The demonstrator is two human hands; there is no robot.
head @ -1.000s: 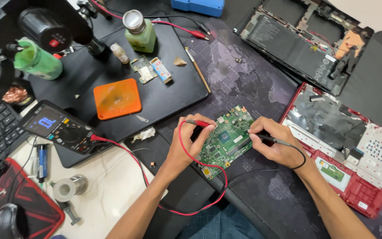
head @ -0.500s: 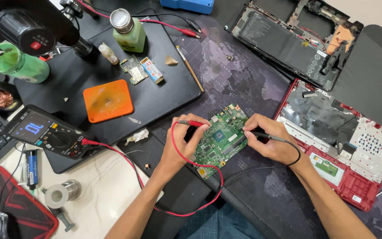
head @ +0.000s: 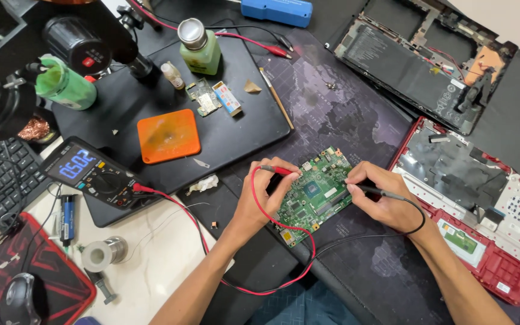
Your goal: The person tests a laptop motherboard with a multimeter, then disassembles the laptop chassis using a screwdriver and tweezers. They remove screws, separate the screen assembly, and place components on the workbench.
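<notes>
Two probes are meeting one green circuit board [head: 314,195] in the head view, the only view here. The left hand [head: 266,195] is pinching the red probe [head: 274,170] between thumb and fingers, closed snugly on it, tip pointing at the board's upper left edge. The right hand [head: 383,195] is gripping the black probe [head: 368,189] like a pen, fingers closed round it, tip resting on the board's right side. The board is lying tilted on the dark desk mat [head: 344,108], between both hands and just left of the red laptop base [head: 482,210].

Doing this well, as I judge it, is calling for steady tips on single pads, wrists resting on the mat, and red lead [head: 272,232] slack kept off the board. The multimeter [head: 94,174] is sitting well to the left with its display lit, so glancing across without shifting either tip is mattering most.
</notes>
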